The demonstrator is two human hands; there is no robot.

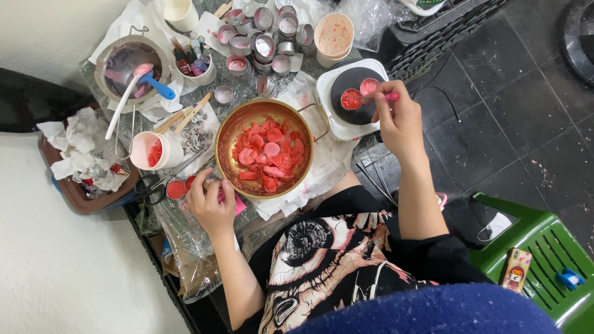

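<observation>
Right hand (399, 117) pinches a pink-handled tool (385, 96) over the hotplate's (354, 93) edge — left hand (210, 201) curls around something hidden beside the pan's (271, 148) rim.

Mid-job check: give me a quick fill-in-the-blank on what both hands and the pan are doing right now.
1. The gold pan holds pieces of wax coloured ____.
2. The right hand holds a pink tool over the ____ hot plate, where two small red-filled cups sit.
3. The left hand rests beside the pan, near the ____ with black handles.

Missing words: red; black; scissors
</observation>
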